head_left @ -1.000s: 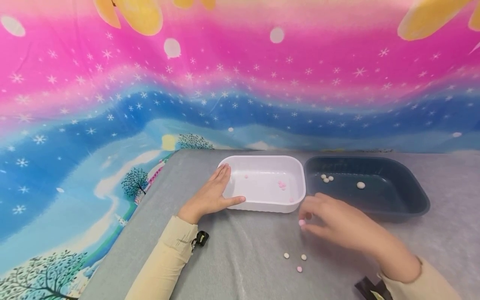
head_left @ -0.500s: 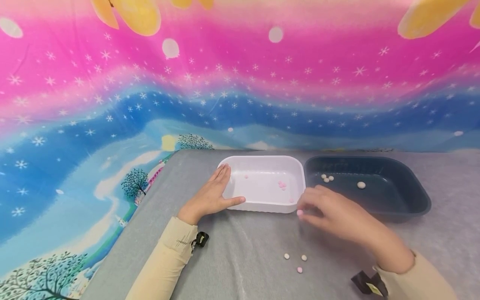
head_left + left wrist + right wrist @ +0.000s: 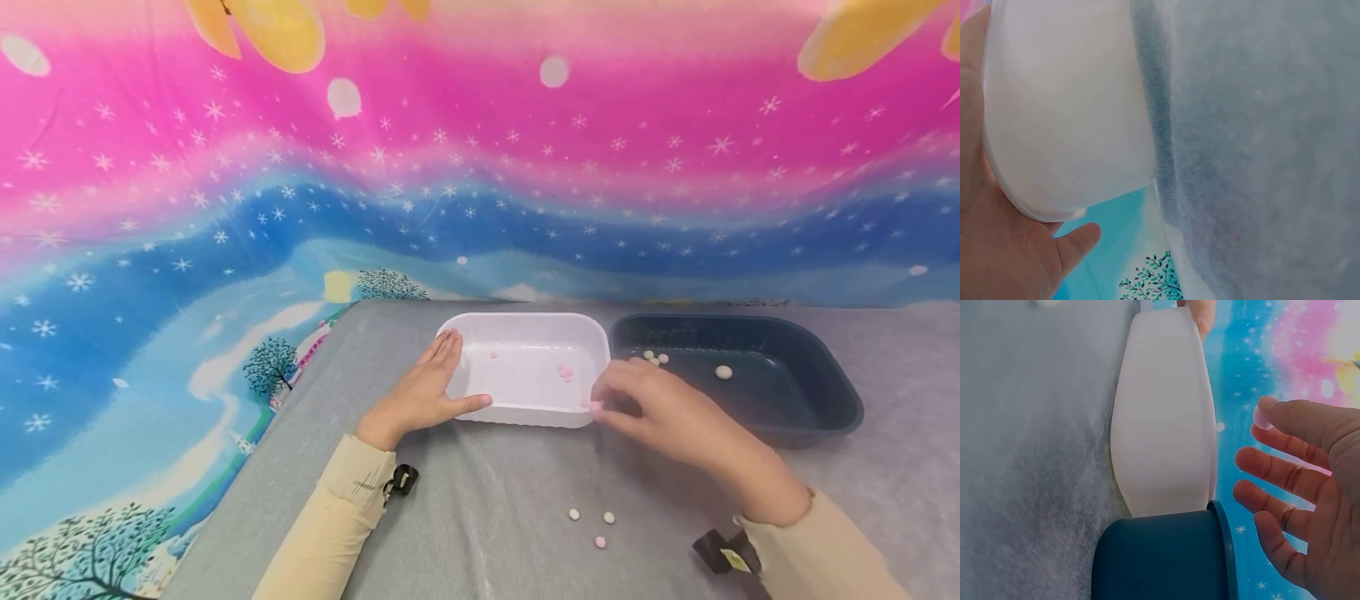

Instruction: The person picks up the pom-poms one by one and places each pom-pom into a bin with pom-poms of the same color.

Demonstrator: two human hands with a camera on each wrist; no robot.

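A small pink ball [image 3: 1262, 419] is pinched between the thumb and index finger of my right hand [image 3: 667, 412], at the near right corner of the white tub [image 3: 525, 414]. The other fingers of that hand are spread apart in the right wrist view. With fairly straight fingers and the thumb apart, my left hand [image 3: 416, 396] rests on the tub's left end. Several pink balls [image 3: 565, 372] lie inside the white tub. To its right stands the dark tub [image 3: 836, 375], holding a few small whitish balls and a larger one [image 3: 723, 372].
On the grey cloth [image 3: 480, 517] nearer me lie two whitish balls, a left one [image 3: 573, 514] and a right one [image 3: 609, 517], with one pink ball [image 3: 600, 542] below them. A printed curtain [image 3: 480, 167] hangs behind the table.
My right hand has moved up and slightly left with the pink ball, from beside the white tub to its near right corner. The left hand stays where it was.
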